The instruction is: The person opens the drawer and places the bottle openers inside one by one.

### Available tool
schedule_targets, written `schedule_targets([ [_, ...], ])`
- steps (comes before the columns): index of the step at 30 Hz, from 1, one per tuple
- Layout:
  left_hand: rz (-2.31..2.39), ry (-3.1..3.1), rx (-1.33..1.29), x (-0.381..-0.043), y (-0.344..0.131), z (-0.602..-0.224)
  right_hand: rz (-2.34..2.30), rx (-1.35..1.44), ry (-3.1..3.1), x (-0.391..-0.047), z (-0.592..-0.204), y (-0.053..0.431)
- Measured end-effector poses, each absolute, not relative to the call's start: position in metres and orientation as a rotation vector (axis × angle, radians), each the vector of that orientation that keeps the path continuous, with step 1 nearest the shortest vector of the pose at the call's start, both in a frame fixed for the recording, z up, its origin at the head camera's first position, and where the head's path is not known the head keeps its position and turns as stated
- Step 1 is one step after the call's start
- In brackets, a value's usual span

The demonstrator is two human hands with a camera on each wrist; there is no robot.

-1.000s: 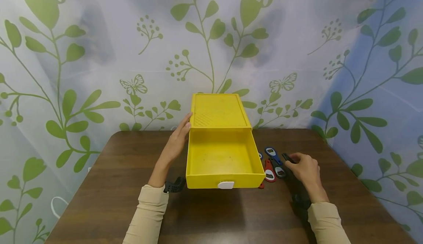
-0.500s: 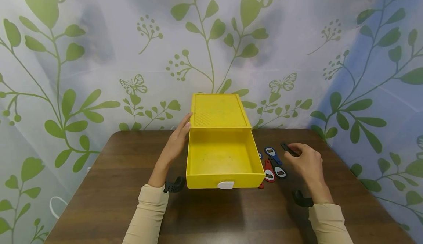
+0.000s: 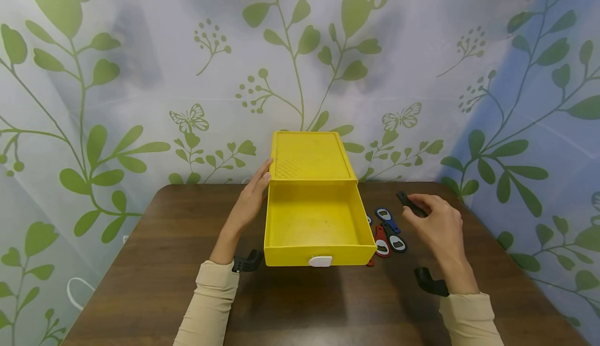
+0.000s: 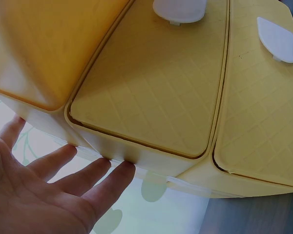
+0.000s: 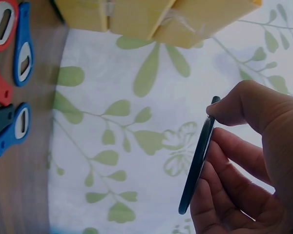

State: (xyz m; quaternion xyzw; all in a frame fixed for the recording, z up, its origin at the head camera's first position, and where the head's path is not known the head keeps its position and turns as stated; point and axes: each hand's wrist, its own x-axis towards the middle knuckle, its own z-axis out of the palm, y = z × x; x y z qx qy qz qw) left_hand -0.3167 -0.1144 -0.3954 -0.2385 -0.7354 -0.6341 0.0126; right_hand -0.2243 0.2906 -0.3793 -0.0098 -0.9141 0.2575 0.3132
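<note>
A yellow drawer cabinet point(image 3: 311, 153) stands in the middle of the table. Its top drawer point(image 3: 288, 256) is pulled out, with nothing inside. My left hand point(image 3: 247, 202) rests its outstretched fingers on the cabinet's left side; in the left wrist view the fingertips touch the wall beside the lower drawers point(image 4: 146, 92). Off to the right, my right hand point(image 3: 440, 226) pinches a black bottle opener point(image 3: 405, 200) between thumb and fingers, raised above the table. The right wrist view shows this opener point(image 5: 195, 165) edge-on, as a thin dark strip.
Several bottle openers lie right of the drawer, including a blue one point(image 3: 387, 220), a red one point(image 3: 382, 243) and a black one point(image 3: 397, 244). The drawer overhangs the brown table point(image 3: 187, 283). A leaf-patterned cloth point(image 3: 211, 90) hangs behind.
My right hand has lifted the black bottle opener off the table, rising and shifting slightly right. My left hand and the cabinet have stayed in place.
</note>
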Motion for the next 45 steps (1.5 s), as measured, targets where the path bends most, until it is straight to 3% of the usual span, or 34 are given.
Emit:
schedule_targets([
  [45,-1.899,-2.333,-0.728,-0.317,-0.114,-0.395,0.815,0.311,-2.159,-0.193,-0.334,0.217],
])
